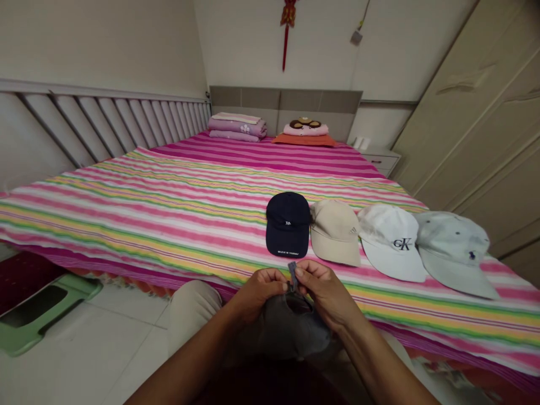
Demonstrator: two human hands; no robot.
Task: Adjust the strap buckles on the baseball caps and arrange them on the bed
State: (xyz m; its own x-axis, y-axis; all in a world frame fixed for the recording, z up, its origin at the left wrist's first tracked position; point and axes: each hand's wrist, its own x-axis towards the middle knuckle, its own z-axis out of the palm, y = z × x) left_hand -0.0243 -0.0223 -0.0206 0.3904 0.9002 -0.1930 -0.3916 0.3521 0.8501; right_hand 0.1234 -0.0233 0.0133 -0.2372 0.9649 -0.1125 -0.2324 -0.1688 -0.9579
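"One striped bed (169, 191) lies ahead of you, with four caps (392, 242) in a row on it, and the navy cap (288, 225) is the row's left end. Where is yours?"

"On my side of the navy cap, off the bed: a dark gray cap (278, 329), up between my knees (198, 298)."

"How will it handle?"

"Light and soft, I'd judge: plain cloth, neither slippery nor fragile. The crown (312, 334) should give and crease under any squeeze. I'd take it by the back opening (298, 304), on the side toward the navy cap, where the edge ought to be firmer. My left hand (261, 289) pinches there, fingers narrow on the edge by the strap (292, 271). My right hand (320, 287) nips the strap itself between thumb and fingers; it stands up toward the navy cap and looks bendy yet fairly stiff."

"What can't you make out?"

"First the brim: the part farthest from the navy cap sinks into shadow, and I can't pick it out. Then much of the strap's lower end, behind my fingers. Smallest, any fastening on it: too dark to tell whether it's done up."
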